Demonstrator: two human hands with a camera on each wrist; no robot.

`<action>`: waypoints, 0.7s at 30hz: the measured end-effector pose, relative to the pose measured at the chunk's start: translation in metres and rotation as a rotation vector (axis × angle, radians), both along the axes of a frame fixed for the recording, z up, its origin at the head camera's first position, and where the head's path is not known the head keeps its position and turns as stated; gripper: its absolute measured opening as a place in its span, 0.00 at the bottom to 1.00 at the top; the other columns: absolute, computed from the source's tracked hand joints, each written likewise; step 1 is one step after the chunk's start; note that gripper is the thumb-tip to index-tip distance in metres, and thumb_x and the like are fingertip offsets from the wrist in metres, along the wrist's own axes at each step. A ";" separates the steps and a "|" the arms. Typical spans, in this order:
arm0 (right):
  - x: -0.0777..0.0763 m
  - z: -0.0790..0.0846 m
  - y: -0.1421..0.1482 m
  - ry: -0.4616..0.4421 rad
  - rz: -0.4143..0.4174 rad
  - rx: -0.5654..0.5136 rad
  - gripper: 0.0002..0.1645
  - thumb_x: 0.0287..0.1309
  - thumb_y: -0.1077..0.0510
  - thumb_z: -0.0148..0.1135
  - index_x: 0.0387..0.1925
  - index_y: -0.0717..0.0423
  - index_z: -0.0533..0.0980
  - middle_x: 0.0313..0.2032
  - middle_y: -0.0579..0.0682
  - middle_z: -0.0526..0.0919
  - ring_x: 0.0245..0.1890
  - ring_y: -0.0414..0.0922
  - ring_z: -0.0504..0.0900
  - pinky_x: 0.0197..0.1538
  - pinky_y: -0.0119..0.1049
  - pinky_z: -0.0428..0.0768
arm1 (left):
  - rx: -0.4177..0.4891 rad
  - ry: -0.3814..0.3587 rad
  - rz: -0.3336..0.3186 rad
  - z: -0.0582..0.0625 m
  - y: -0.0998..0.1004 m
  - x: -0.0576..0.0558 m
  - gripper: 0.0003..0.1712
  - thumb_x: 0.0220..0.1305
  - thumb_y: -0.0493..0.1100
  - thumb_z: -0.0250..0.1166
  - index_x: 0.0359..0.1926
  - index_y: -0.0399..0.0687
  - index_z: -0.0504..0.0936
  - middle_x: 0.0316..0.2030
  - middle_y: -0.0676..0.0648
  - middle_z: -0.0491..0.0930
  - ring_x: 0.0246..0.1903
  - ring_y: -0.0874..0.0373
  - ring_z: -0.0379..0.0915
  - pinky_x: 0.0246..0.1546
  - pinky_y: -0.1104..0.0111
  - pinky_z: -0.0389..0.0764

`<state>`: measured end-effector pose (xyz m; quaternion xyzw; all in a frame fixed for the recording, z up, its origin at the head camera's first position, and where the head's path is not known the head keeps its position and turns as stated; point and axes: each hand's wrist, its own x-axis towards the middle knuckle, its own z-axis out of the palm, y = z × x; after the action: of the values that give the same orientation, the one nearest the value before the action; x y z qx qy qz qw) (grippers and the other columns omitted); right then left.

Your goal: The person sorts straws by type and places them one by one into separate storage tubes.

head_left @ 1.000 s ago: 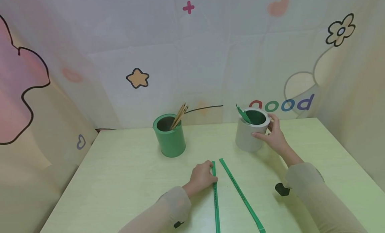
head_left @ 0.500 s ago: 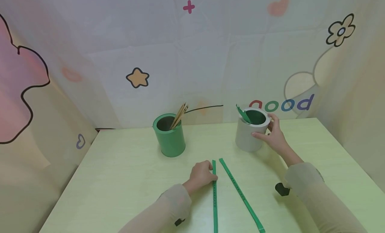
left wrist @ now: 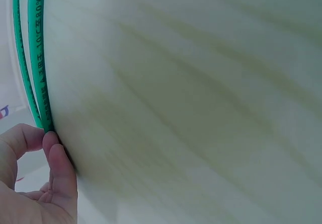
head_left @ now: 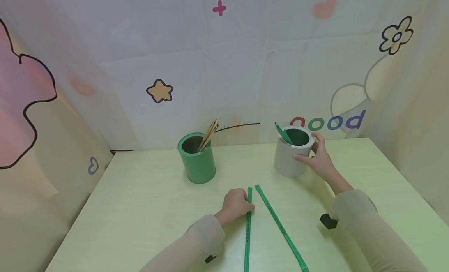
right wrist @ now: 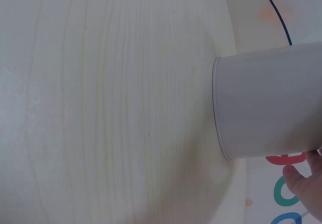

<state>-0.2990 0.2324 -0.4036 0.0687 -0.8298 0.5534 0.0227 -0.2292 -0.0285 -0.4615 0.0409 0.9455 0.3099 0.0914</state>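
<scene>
My left hand (head_left: 235, 204) pinches a long thin green printed strip (head_left: 247, 237) near its far end, thumb and fingers meeting on it in the left wrist view. A second green strip (head_left: 280, 225) lies slantwise on the table to its right. My right hand (head_left: 320, 159) grips the right side of a whitish-grey cylindrical canister (head_left: 289, 161), thumb in front and fingers round the rim side. That canister stands upright, with a crumpled green piece (head_left: 283, 133) poking out of its dark opening. In the right wrist view the canister wall (right wrist: 266, 103) fills the right side.
A green canister (head_left: 199, 166) stands at the back left with several thin pale brown sticks (head_left: 209, 135) leaning out of it. Behind the pale wooden table (head_left: 140, 202) hangs a printed cloth (head_left: 210, 69), with more cloth at both sides.
The near end of the pinched green strip has swung to the left, while my left hand stays almost in place. My right hand and both canisters have not visibly moved.
</scene>
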 end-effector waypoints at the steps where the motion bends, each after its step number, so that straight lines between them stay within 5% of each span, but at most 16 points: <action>1: 0.002 0.002 -0.001 0.001 0.000 -0.001 0.56 0.50 0.56 0.63 0.64 0.51 0.31 0.67 0.64 0.42 0.66 0.63 0.41 0.59 0.65 0.50 | -0.005 -0.003 0.002 0.000 0.001 0.000 0.23 0.44 0.41 0.67 0.07 0.49 0.61 0.08 0.54 0.53 0.12 0.62 0.51 0.14 0.74 0.53; 11: -0.003 -0.006 0.003 0.011 0.006 0.005 0.56 0.50 0.53 0.63 0.64 0.48 0.31 0.67 0.62 0.43 0.66 0.61 0.41 0.59 0.66 0.48 | -0.083 0.002 0.016 0.001 0.003 0.002 0.27 0.43 0.42 0.65 0.04 0.50 0.55 0.05 0.57 0.48 0.09 0.63 0.46 0.10 0.75 0.48; 21: -0.006 -0.011 0.006 0.017 0.008 0.012 0.57 0.49 0.50 0.63 0.64 0.49 0.30 0.67 0.62 0.42 0.66 0.61 0.41 0.59 0.67 0.47 | -0.001 -0.007 0.031 0.003 -0.008 -0.002 0.23 0.43 0.44 0.65 0.05 0.51 0.61 0.05 0.56 0.56 0.10 0.64 0.53 0.12 0.75 0.54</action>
<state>-0.3051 0.2381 -0.4144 0.0767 -0.8326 0.5479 0.0272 -0.2308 -0.0362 -0.4590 0.0253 0.9458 0.3109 0.0902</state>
